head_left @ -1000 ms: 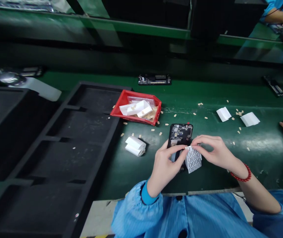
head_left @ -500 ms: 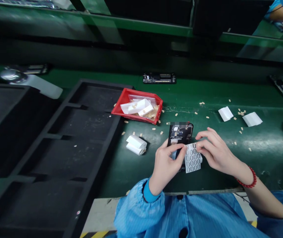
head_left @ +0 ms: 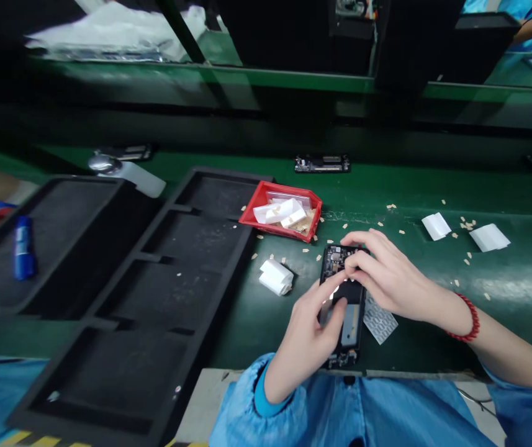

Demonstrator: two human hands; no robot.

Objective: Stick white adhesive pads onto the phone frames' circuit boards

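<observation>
An opened phone (head_left: 352, 310) with bare circuit board lies on the green bench in front of me. My left hand (head_left: 310, 326) rests over its left side, thumb and index finger spread, the index tip close to my right fingertips. My right hand (head_left: 382, 273) is bent over the upper part of the phone, thumb and fingers pinched together. Whatever is between them is hidden or too small to name. Beside the phone, partly beneath my right hand, a sheet of grey stickers (head_left: 381, 321) lies on the bench.
A red bin (head_left: 279, 228) holds paper scraps. Black compartment trays (head_left: 221, 304) fill the left, with a blue marker (head_left: 24, 248) and a white bottle (head_left: 142, 179). Folded white papers (head_left: 275, 277) and tan bits are scattered about. Another phone part (head_left: 322, 164) lies behind.
Both hands have left the sticker sheet, which now lies flat right of the phone. My right hand has moved left over the phone's top, and my left hand onto its side. The view has shifted left.
</observation>
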